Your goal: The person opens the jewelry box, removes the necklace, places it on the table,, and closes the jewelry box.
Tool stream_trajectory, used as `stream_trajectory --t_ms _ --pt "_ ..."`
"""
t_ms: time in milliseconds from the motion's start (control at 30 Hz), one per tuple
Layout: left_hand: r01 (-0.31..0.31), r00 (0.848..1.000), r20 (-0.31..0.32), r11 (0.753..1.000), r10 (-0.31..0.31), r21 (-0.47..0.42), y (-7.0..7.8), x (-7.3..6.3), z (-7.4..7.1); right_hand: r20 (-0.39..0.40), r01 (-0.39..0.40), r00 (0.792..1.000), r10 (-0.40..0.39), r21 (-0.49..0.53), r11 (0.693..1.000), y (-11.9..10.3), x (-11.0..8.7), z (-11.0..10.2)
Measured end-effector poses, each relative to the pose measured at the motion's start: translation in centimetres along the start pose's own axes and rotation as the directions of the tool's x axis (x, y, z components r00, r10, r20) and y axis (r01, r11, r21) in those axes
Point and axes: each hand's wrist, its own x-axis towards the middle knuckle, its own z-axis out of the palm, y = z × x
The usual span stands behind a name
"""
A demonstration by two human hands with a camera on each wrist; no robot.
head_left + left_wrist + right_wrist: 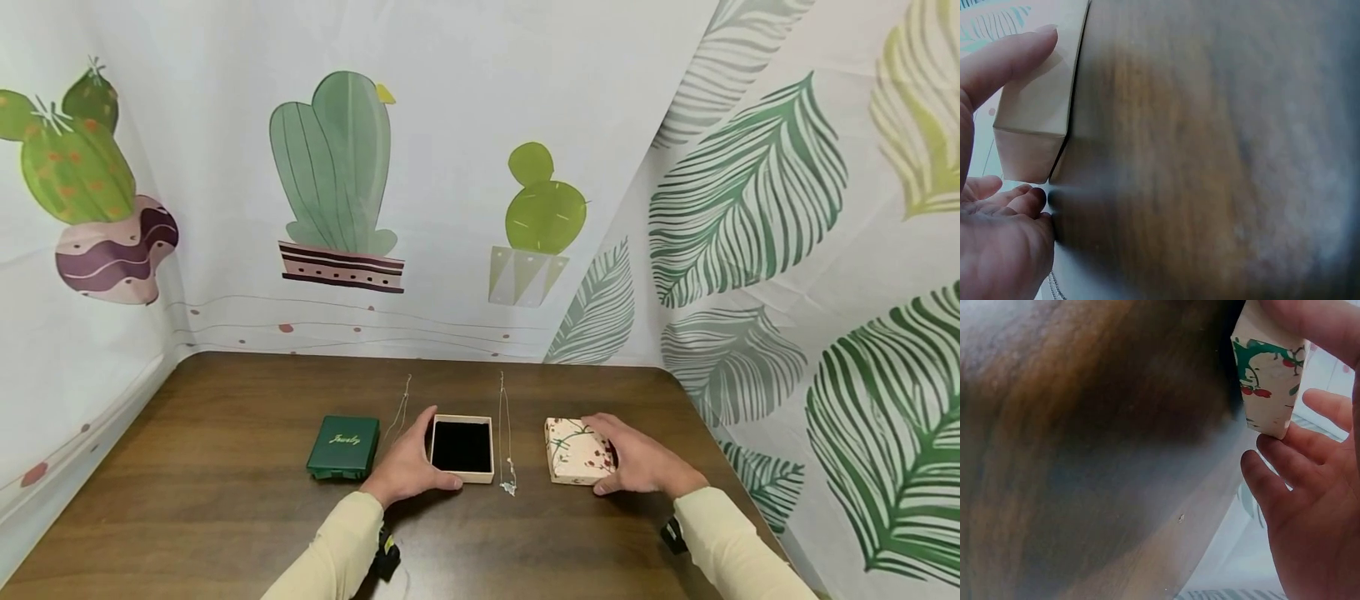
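Note:
My left hand grips an open, cream-rimmed jewelry box base lined in black, thumb along its front wall and fingers round the left and back. In the left wrist view the thumb lies across the plain wall of the box base. Over to the right, a floral-patterned box lid is held by my right hand, thumb at the front edge and fingers at the back. A thin necklace with a small pale pendant lies stretched out just right of the base.
Left of my left hand stands a closed dark green jewelry box with gold lettering. A second fine chain lies behind that hand, partly hidden by it. The brown wooden table meets a cloth backdrop printed with cacti and leaves.

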Motion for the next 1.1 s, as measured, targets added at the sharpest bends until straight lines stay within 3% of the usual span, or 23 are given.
stream_trajectory --t_ms 300,867,1100 --pt "0.007 1.0 0.007 1.0 -0.007 0.01 -0.2 0.0 0.0 -0.006 -0.016 1.0 0.016 -0.001 1.0 -0.2 0.2 -0.2" --pt "0.0 1.0 0.009 1.0 0.001 -0.016 -0.2 0.0 -0.1 -0.071 0.047 0.996 -0.049 -0.036 0.998 -0.8 0.4 -1.1" --pt "-0.006 1.0 0.012 1.0 0.006 -0.016 -0.2 0.0 -0.1 -0.062 0.041 0.997 -0.045 -0.056 0.998 -1.3 0.5 -1.7"
